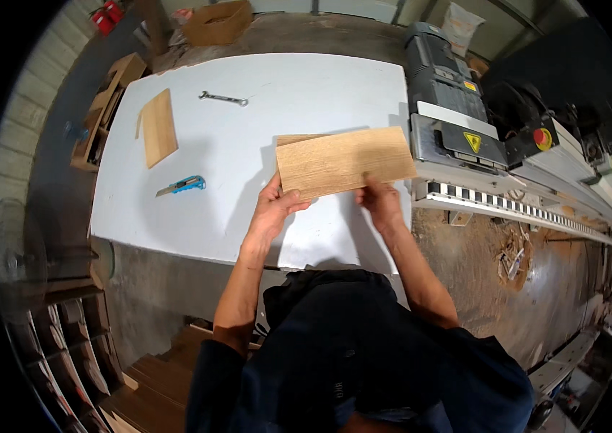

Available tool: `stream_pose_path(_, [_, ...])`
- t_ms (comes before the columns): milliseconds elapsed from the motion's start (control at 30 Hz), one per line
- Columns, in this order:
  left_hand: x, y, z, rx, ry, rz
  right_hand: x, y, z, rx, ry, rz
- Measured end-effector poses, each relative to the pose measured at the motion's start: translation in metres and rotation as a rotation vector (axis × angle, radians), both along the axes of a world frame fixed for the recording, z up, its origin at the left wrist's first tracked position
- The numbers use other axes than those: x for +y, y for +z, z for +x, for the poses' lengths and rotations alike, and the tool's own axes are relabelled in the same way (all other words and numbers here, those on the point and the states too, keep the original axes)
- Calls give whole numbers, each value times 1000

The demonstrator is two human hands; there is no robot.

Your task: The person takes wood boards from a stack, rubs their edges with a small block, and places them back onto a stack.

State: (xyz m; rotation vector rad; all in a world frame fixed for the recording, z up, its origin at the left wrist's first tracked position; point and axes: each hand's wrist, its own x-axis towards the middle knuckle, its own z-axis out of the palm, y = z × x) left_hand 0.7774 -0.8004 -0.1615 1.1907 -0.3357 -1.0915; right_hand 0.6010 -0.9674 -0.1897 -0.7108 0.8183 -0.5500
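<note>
Left hand (271, 209): clamped on the board's near left corner, thumb on the upper face, remaining fingers behind.
Right hand (379, 204): fingers curled at the near edge, right of its middle, one digit over the face; the grip underneath is hidden, so I cannot tell whether it is clamped.
Wooden board (345, 160): just beyond both hands, over the right part of the table (320, 94).
Long axis: runs left to right across the body, right end slightly farther away.
Nearer hand: the right is closer to the board's middle, the left sits at its end.
Second wood piece (295, 138): a darker edge showing past the far left side of the board.
Cutter knife (184, 185): on the table, well left of the left hand.
Loose board (158, 128): beyond the knife, farther left.
Wrench (223, 99): lying far back, left of the held board.
</note>
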Motion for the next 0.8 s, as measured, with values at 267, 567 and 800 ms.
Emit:
stream_pose_path(267, [97, -8, 77, 11, -173, -26, 4, 0, -43, 53, 445, -51])
stream_pose_path(567, [139, -83, 197, -1073, 529, 1142, 124, -35, -25, 158, 659, 232])
stream_pose_path(800, [119, -73, 207, -1055, 438, 1132, 90, -18, -5, 803, 1303, -713])
